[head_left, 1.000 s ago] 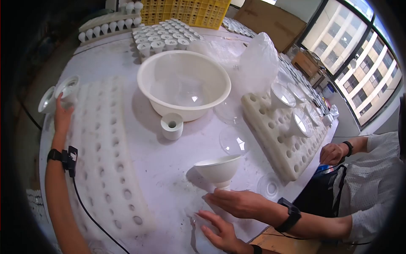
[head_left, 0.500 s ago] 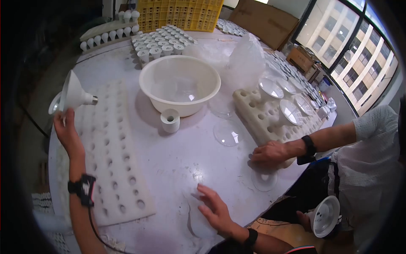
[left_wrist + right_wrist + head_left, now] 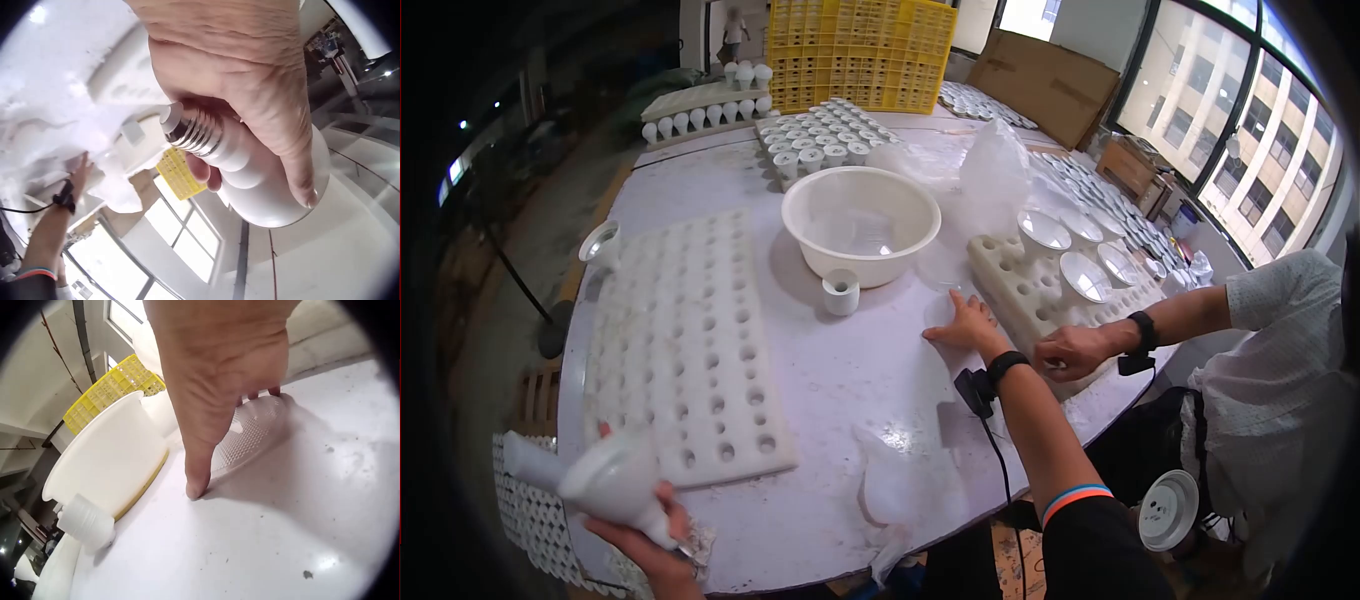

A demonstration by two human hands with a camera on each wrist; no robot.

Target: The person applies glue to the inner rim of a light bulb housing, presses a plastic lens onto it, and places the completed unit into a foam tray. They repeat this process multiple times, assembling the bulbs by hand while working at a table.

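At the left of the desk, a white lamp cup is set by the far left corner of a holed foam sheet. Nearer, a white lamp is held up in the left hand; its body is enclosed by the curled fingers, while its silver screw base is left uncovered. Farther back, white bulbs are lined up in a row, and next to them white cups are arranged in ranks. A hollow white cylinder is placed just in front of a white basin. Farther right, a clear patterned lens at the desk surface is spanned by the right hand, its fingers spread wide, the thumb at one edge; whether the lens is lifted cannot be told. Beside it, reflector lamps are seated in a holed foam block. At the block's near side, a second person's hand is seen.
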